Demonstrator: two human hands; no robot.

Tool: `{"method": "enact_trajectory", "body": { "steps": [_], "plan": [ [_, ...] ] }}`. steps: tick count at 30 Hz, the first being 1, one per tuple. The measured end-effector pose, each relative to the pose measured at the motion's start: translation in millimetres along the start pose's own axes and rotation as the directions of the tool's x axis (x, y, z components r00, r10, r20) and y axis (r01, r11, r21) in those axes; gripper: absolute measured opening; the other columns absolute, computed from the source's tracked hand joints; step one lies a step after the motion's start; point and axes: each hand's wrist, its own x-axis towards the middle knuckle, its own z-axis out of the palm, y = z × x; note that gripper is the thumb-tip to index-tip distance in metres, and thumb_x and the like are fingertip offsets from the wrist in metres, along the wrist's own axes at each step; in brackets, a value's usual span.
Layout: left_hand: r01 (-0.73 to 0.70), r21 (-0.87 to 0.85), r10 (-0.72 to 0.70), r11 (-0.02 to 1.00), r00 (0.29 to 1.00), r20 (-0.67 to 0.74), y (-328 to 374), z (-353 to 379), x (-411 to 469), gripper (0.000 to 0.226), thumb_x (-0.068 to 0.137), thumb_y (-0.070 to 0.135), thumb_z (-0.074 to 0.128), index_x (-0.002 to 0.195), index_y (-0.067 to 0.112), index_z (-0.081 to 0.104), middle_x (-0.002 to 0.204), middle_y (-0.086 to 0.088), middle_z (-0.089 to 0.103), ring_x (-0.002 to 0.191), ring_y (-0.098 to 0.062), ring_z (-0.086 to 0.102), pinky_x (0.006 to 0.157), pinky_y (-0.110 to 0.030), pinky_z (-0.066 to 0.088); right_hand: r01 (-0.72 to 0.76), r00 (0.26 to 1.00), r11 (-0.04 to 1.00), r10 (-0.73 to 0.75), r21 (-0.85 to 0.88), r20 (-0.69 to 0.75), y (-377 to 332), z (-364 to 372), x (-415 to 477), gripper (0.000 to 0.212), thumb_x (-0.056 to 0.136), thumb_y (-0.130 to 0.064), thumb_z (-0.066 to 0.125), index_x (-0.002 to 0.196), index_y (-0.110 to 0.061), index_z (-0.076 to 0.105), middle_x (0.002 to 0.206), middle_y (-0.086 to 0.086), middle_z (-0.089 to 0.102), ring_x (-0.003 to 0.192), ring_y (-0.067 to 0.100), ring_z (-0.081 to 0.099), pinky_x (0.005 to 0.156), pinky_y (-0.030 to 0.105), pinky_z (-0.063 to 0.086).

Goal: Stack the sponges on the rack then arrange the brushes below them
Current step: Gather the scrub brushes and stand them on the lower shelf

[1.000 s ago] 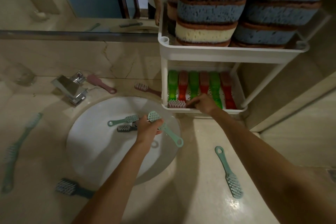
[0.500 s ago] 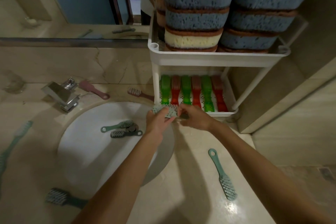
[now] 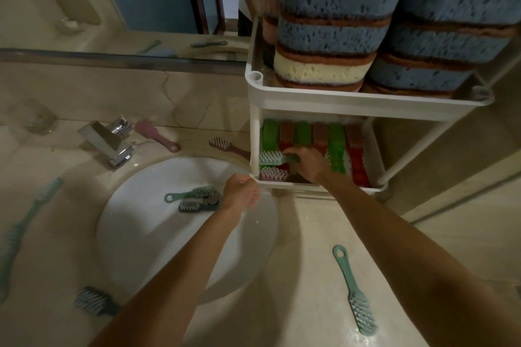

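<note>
A white two-tier rack stands on the counter at the right. Blue and brown sponges are stacked on its upper shelf. Several green and red brushes lie side by side on the lower shelf. My right hand reaches into the lower shelf and grips the handle of a teal brush, its bristle head above a pink brush at the shelf's front left. My left hand hovers beside the rack's front left corner with curled fingers, holding nothing that I can see.
A round white sink holds a teal and a dark brush. More brushes lie on the counter: teal at the right, pink ones near the tap, teal at far left.
The teal brush went from my left hand to my right, which has carried it into the lower shelf. My left hand let go and stayed by the rack corner.
</note>
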Motion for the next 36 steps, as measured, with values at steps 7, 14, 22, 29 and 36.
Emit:
{"method": "enact_trajectory", "body": {
  "steps": [7,14,22,29,36],
  "plan": [
    [0.042,0.025,-0.042,0.999,0.999,0.015,-12,-7,7,0.024,0.093,0.002,0.037,0.074,0.013,0.048,0.071,-0.006,0.055,0.061,-0.015,0.052,0.058,-0.022,0.044,-0.076,0.997,0.995,0.077,0.071,-0.009,0,18,14,0.042,0.084,0.004,0.053,0.122,-0.011,0.062,0.133,0.013,0.056,0.120,0.031,0.053,0.104,0.032,0.040],
    [0.030,-0.004,-0.030,1.000,0.999,-0.043,-24,-4,7,0.033,0.091,0.000,0.044,0.123,0.004,0.044,0.080,-0.009,0.056,0.061,-0.016,0.052,0.058,-0.023,0.045,-0.091,0.995,0.990,0.096,0.109,-0.040,1,19,8,0.037,0.087,0.002,0.048,0.115,-0.013,0.067,0.127,0.014,0.060,0.115,0.033,0.057,0.101,0.037,0.045],
    [-0.003,0.048,0.003,0.999,1.000,-0.008,-38,-4,2,0.028,0.090,0.001,0.044,0.118,0.005,0.046,0.083,-0.011,0.058,0.063,-0.017,0.053,0.058,-0.024,0.045,-0.056,0.828,0.943,0.228,0.329,-0.512,-23,12,-61,0.037,0.067,0.014,0.049,0.098,0.003,0.066,0.109,0.024,0.059,0.101,0.039,0.057,0.085,0.039,0.047],
    [0.017,0.078,-0.024,0.997,0.996,0.088,-65,8,-16,0.010,0.091,0.004,0.046,0.098,0.008,0.051,0.085,-0.015,0.061,0.060,-0.021,0.055,0.057,-0.026,0.047,-0.512,0.739,0.786,0.609,0.346,-0.290,-1,88,-170,0.034,0.086,-0.011,0.055,0.117,0.001,0.049,0.118,0.019,0.050,0.112,0.036,0.047,0.091,0.040,0.041],
    [0.013,0.138,-0.039,0.990,0.981,0.190,-97,17,-43,0.017,0.092,0.007,0.047,0.079,0.016,0.052,0.091,-0.016,0.060,0.068,-0.024,0.059,0.063,-0.029,0.047,-0.736,0.675,0.675,0.738,0.055,-0.022,17,104,-208,0.026,0.094,-0.015,0.042,0.114,0.000,0.049,0.117,0.017,0.057,0.110,0.033,0.054,0.088,0.037,0.044]
  ]
}}
